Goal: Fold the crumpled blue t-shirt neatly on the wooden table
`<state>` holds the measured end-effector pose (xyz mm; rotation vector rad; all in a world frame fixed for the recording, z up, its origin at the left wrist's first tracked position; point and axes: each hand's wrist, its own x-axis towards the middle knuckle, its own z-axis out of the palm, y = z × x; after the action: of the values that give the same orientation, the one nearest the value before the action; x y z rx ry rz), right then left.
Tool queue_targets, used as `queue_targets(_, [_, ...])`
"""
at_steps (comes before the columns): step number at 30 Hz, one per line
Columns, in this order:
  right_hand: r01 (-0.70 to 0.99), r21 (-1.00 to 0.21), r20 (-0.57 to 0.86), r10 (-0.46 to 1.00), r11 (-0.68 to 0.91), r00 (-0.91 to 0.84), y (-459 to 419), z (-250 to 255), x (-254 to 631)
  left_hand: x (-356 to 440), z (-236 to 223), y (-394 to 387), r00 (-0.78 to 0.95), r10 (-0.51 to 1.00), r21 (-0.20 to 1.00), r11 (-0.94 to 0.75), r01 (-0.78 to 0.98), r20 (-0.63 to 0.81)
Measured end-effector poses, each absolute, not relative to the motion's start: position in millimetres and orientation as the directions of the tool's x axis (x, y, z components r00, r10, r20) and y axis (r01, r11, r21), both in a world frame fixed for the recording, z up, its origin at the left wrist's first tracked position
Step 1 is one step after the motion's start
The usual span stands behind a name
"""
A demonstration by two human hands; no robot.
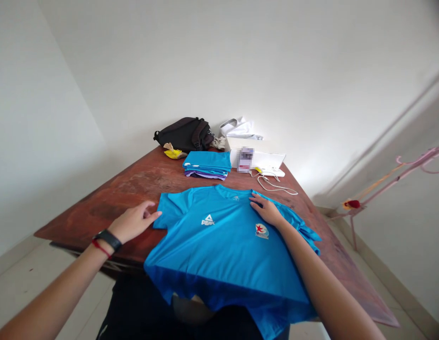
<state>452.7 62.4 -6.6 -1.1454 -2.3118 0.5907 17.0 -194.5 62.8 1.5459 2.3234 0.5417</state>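
Observation:
A blue T-shirt [219, 245] lies front side up on the wooden table, its collar pointing away from me and its hem hanging over the near edge. White lettering and a round badge show on its chest. My left hand [136, 221] is beside the sleeve on the left, fingers apart and slightly curled, with nothing in it. On the shirt near the right side of the collar rests my right hand [266, 210], its fingers spread over the fabric. The sleeve on the right is bunched up in folds.
Behind the shirt sits a stack of folded clothes [207, 164]. A black backpack [184, 133], a yellow item [173, 153], a white box [265, 160] and a white cord [278, 186] lie farther back on the table [109, 203]. A pink rack [400, 182] stands at right.

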Motion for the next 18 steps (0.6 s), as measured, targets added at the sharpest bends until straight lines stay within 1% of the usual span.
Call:
queue_targets(1, [0.6,-0.578,0.232,0.816,0.553,-0.529,62.9,-7.0,452.9,15.4,61.2,-177.3,-0.381,0.924,0.42,0.362,0.832,-0.04])
queue_targets(3, [0.592,-0.586,0.231,0.814,0.553,-0.532,64.5,-8.2,453.5,13.1,54.6,-147.8,-0.375,0.926,0.369,0.364,0.855,-0.044])
queue_targets(7, [0.591,-0.59,0.226,0.815,0.55,-0.533,68.1,-11.3,455.3,12.0,38.7,-117.0,-0.327,0.945,0.368,0.313,0.876,-0.027])
queue_targets(10, [0.596,-0.59,0.22,0.818,0.545,-0.531,69.3,-12.5,456.7,9.1,33.2,-114.1,-0.242,0.97,0.389,0.216,0.895,0.019])
queue_targets(12, [0.596,-0.591,0.218,0.819,0.544,-0.531,69.2,-12.5,457.2,4.0,33.8,-116.0,-0.22,0.973,0.384,0.176,0.906,0.072])
queue_targets(15, [0.597,-0.59,0.215,0.818,0.544,-0.533,68.3,-11.7,457.1,-6.4,37.7,-119.3,-0.22,0.965,0.333,0.163,0.929,0.14])
queue_targets(18, [0.596,-0.589,0.21,0.816,0.546,-0.539,67.4,-10.7,456.9,-15.2,39.4,-122.0,-0.209,0.97,0.282,0.168,0.945,0.122])
